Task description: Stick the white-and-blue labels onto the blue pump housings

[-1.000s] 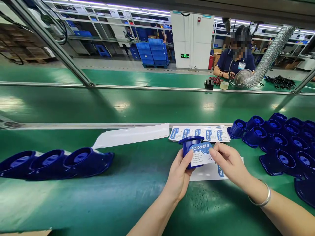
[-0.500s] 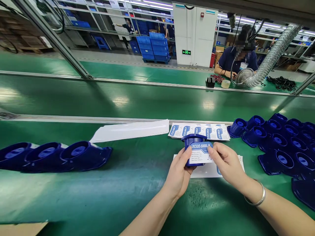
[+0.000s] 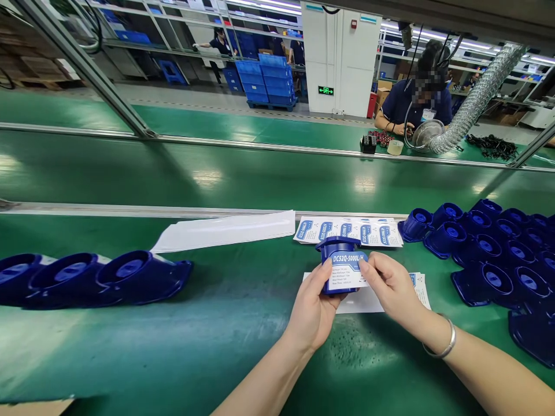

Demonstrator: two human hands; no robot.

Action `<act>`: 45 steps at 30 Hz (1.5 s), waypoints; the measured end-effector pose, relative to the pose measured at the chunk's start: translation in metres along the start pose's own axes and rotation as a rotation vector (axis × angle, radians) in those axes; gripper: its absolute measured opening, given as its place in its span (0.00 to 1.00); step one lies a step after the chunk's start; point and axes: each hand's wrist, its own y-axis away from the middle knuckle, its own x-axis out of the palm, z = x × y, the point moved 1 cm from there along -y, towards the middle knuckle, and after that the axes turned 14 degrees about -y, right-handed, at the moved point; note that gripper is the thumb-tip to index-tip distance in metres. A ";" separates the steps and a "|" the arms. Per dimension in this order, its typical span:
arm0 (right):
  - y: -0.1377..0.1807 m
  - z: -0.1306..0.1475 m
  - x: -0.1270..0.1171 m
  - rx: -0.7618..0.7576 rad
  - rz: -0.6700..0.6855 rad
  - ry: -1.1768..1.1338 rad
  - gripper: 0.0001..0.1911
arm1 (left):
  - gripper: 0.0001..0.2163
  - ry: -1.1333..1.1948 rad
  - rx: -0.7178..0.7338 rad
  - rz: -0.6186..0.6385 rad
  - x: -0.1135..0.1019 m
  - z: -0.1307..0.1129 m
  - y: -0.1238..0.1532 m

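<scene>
I hold a blue plastic housing upright over the green belt. My left hand grips its left side, thumb on the front. A white and blue label reading DC52Q-5000L/H lies on the housing's front face. My right hand presses the label's right edge with thumb and fingertips, and wears a silver bangle at the wrist. Under my hands lies a label backing sheet. A sheet of unused labels lies just behind the housing.
Three labelled blue housings lie in a row at the left. A heap of several blue housings fills the right. White backing strips lie mid-belt. A seated person works beyond the far rail beside a silver duct.
My right thumb has slid leftward across the label, pressing it flatter onto the housing. The housing and both hands have stayed nearly in place.
</scene>
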 end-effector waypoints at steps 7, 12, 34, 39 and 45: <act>0.004 -0.003 0.009 0.061 0.002 -0.091 0.21 | 0.15 0.107 -0.006 0.025 0.003 0.001 0.004; 0.011 -0.019 0.020 0.149 -0.113 -0.294 0.23 | 0.17 0.182 -0.034 0.082 0.008 0.003 0.008; -0.001 -0.016 -0.001 0.308 -0.053 -0.707 0.25 | 0.22 0.036 -0.318 0.371 0.012 0.008 0.006; 0.001 -0.027 -0.001 0.290 -0.139 -0.607 0.26 | 0.19 -0.093 -0.262 0.236 0.013 0.005 0.004; 0.002 -0.026 0.000 0.344 -0.190 -0.600 0.29 | 0.22 -0.256 -0.137 0.198 0.013 0.001 0.007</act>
